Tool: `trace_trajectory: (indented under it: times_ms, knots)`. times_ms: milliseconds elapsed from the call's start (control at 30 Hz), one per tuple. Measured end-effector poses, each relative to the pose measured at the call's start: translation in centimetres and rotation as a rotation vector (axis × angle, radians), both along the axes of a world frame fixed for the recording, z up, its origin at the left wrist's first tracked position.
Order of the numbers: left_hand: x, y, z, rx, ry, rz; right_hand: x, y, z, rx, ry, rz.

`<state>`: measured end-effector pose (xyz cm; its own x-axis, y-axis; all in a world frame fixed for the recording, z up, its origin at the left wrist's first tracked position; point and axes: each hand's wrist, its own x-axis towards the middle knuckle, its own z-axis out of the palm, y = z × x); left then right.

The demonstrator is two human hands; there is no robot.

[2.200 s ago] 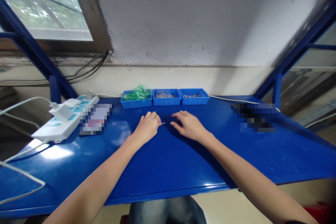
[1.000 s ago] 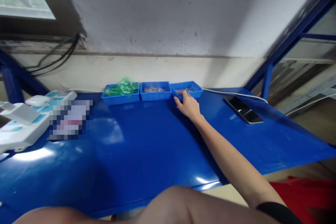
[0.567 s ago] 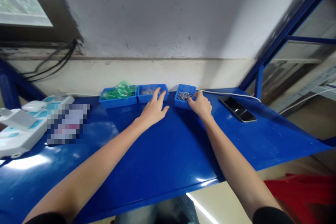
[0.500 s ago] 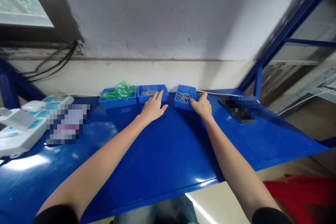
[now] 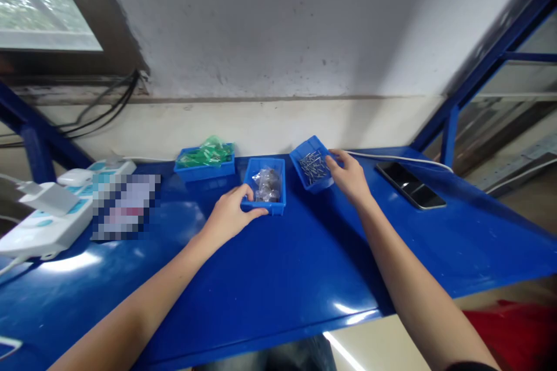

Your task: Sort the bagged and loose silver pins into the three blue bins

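Blue plastic open box [image 5: 279,207] of clear-bagged bits [image 5: 267,182] sits end-on on the shiny blue counter [image 5: 261,278], left hand [image 5: 231,208] pinching its near corner, probably for control, and right hand [image 5: 348,177] has a skewed blue plastic tray [image 5: 310,145] of silver metal pins [image 5: 313,167] by the edge.

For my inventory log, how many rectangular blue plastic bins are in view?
3: leftmost bin holding crinkled green plastic, middle bin at the left hand, rightmost bin at the right hand.

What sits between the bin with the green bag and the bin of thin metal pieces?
A third blue bin, holding clear plastic packaging, stands between them in the head view, its near left corner gripped by the left hand.
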<state>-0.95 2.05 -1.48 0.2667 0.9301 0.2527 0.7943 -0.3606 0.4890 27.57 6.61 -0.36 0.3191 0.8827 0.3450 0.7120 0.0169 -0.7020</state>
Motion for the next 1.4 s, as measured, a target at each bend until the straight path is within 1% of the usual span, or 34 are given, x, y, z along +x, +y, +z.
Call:
trace_trajectory:
  times_ms: [33,100,167,233,333,400,500,567,633,700,800,900,1000,1067,1167,1300,1400]
  knots:
    - [0.0,0.2,0.0,-0.013,-0.025,-0.017,-0.4,-0.6,0.2,0.008,-0.014,0.002]
    - [0.1,0.4,0.1,0.023,-0.104,-0.022,-1.1,-1.7,0.4,0.007,-0.039,0.004]
    - [0.2,0.3,0.3,0.100,-0.199,-0.001,-1.6,-2.7,0.5,0.033,-0.043,0.025]
    - [0.4,-0.1,0.6,0.184,-0.240,0.016,-2.1,-3.5,0.4,0.096,-0.034,0.054]
    - [0.6,-0.6,1.0,0.329,-0.186,-0.019,-3.2,-4.2,0.5,0.202,-0.019,0.104]
    - [0.7,-0.8,1.2,0.396,-0.133,-0.096,-4.0,-4.5,0.6,0.248,-0.024,0.134]
    - [0.9,-1.1,1.6,0.435,-0.055,-0.210,-5.0,-5.0,0.6,0.264,-0.052,0.128]
    - [1.2,-1.4,1.7,0.427,-0.019,-0.244,-5.5,-5.3,0.5,0.261,-0.087,0.101]
    - [1.7,-1.8,1.6,0.405,-0.005,-0.239,-6.0,-5.5,0.3,0.263,-0.139,0.077]
    - [2.2,-2.0,1.1,0.408,-0.031,-0.185,-6.4,-5.7,0.1,0.276,-0.207,0.069]
    - [2.6,-1.8,0.1,0.444,-0.113,-0.046,-6.8,-5.8,-0.2,0.312,-0.300,0.095]
    - [2.2,-1.3,-0.2,0.358,-0.132,0.026,-6.6,-5.7,-0.3,0.313,-0.311,0.106]
    - [1.3,-1.0,0.6,0.238,-0.109,0.043,-5.8,-5.5,-0.3,0.244,-0.299,0.076]
    - [0.5,-1.1,1.4,0.226,-0.096,0.005,-5.0,-5.4,-0.2,0.188,-0.321,0.057]
    - [-0.6,-1.8,2.3,0.218,-0.043,-0.127,-3.9,-5.2,-0.2,0.155,-0.347,0.080]
    - [-1.9,-2.9,3.0,0.166,0.050,-0.263,-2.7,-5.8,-0.4,0.221,-0.337,0.157]
    - [-2.7,-3.2,3.6,0.181,0.073,-0.328,-1.8,-6.8,-0.6,0.267,-0.349,0.195]
